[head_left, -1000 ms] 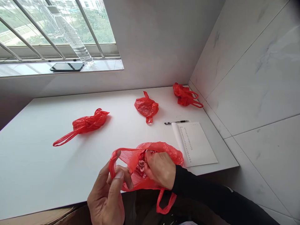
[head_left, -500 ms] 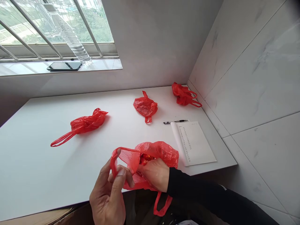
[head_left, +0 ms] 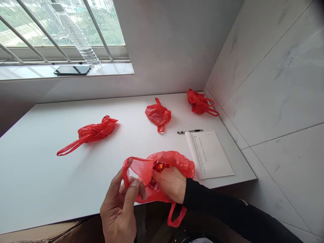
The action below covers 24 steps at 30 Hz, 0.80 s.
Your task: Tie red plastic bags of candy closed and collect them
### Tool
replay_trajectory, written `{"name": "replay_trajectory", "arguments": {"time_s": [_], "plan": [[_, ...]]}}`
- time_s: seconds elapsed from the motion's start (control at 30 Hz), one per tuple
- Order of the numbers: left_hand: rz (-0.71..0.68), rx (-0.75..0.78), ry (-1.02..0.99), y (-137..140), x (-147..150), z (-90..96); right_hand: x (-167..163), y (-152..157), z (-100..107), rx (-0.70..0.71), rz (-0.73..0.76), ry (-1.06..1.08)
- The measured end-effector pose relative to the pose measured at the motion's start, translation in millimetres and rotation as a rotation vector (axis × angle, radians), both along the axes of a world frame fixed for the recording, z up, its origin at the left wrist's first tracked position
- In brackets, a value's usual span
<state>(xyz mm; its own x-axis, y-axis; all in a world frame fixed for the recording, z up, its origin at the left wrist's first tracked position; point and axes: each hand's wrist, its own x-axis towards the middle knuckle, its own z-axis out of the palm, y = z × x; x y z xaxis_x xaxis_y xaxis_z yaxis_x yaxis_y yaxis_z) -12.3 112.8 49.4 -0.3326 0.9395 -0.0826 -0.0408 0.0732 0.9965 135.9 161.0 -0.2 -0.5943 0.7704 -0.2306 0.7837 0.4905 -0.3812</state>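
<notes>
An open red plastic bag (head_left: 181,161) sits at the near edge of the white table (head_left: 50,175); the left hand (head_left: 120,207) pinches its left handle (head_left: 125,173) between thumb and fingers, holding the mouth apart; the right hand (head_left: 173,184) reaches inside among shiny red-wrapped pieces (head_left: 153,184), its fingertips hidden, so I cannot tell whether they grasp anything; the other handle (head_left: 176,221) hangs down on the near side; to the right lie a notebook (head_left: 215,155) and, at its far edge, a pen (head_left: 186,132); three closed-up red bags lie farther off, at far left (head_left: 97,131), far middle (head_left: 158,114) and far right (head_left: 198,101).
</notes>
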Motion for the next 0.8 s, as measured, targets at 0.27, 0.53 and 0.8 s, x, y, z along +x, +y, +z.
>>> {"name": "replay_trajectory", "arguments": {"time_s": [0.27, 0.53, 0.8], "plan": [[-0.007, 0.015, 0.001, -1.1, 2.8, 1.3, 7.8, -0.3, 7.1, -0.015, -0.038, -0.173], [-0.011, 0.005, 0.033, -3.3, 4.7, 0.8, 27.7, 1.8, 10.6, -0.028, -0.057, -0.251], [0.036, -0.036, 0.117, -4.1, 11.0, 5.1, 52.2, -6.5, 41.6, 0.041, -0.035, 0.041]]}}
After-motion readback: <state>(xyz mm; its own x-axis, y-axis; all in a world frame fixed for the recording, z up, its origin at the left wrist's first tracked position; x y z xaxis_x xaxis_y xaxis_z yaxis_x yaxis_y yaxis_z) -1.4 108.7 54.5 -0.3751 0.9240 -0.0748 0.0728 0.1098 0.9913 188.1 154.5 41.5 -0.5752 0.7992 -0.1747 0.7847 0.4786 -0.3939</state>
